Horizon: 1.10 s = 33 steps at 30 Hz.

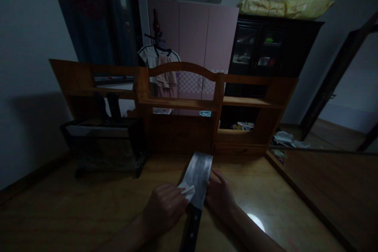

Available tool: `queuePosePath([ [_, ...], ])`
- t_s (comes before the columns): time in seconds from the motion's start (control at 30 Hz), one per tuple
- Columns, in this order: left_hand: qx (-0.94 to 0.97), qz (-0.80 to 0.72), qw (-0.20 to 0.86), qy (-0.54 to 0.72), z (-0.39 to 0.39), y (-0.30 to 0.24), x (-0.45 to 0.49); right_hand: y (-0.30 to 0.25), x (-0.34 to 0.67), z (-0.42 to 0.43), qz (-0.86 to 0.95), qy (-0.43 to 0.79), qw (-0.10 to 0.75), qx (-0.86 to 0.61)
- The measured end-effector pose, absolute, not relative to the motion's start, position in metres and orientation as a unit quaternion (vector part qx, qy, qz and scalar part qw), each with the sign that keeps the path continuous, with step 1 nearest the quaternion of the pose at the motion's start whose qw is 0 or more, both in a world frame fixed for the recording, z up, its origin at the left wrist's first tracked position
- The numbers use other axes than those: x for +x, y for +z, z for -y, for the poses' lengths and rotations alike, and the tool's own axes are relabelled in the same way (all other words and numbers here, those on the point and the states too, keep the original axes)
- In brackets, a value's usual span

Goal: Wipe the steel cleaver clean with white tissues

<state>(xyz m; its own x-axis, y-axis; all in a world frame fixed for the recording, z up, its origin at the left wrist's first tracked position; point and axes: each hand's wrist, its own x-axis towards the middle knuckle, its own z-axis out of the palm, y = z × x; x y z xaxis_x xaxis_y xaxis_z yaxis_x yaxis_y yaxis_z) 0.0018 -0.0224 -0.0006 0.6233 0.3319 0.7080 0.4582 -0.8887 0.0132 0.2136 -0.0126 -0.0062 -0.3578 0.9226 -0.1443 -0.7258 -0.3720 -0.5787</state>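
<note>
A kitchen cleaver (198,171) with a broad grey blade and a black riveted handle points away from me in the middle of the view. My left hand (165,206) is closed around a white tissue (189,192), which touches the blade near the handle. On the blade's right side, my right hand (221,195) supports the cleaver, its thumb raised beside the edge and its other fingers partly hidden under the blade. Farther left stands a black knife rack (102,132) with black handles sticking up from it.
A wooden shelf unit (183,104) runs along the back of the wooden tabletop (118,201). Bright light reflects near my right forearm. Beyond the shelf are a pink wardrobe (193,35), a dark cabinet (283,47) and hanging clothes (165,71).
</note>
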Motion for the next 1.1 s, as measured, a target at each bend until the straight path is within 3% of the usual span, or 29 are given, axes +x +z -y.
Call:
queuePosePath([
  [0.4, -0.961, 0.201, -0.005, -0.19, 0.023, 0.014, 0.009, -0.008, 0.211, 0.01, 0.288, 0.764, 0.54, -0.204],
  [1.1, -0.953, 0.228, -0.057, -0.192, 0.021, 0.012, 0.011, -0.02, 0.208, 0.005, 0.254, 0.77, 0.549, -0.205],
])
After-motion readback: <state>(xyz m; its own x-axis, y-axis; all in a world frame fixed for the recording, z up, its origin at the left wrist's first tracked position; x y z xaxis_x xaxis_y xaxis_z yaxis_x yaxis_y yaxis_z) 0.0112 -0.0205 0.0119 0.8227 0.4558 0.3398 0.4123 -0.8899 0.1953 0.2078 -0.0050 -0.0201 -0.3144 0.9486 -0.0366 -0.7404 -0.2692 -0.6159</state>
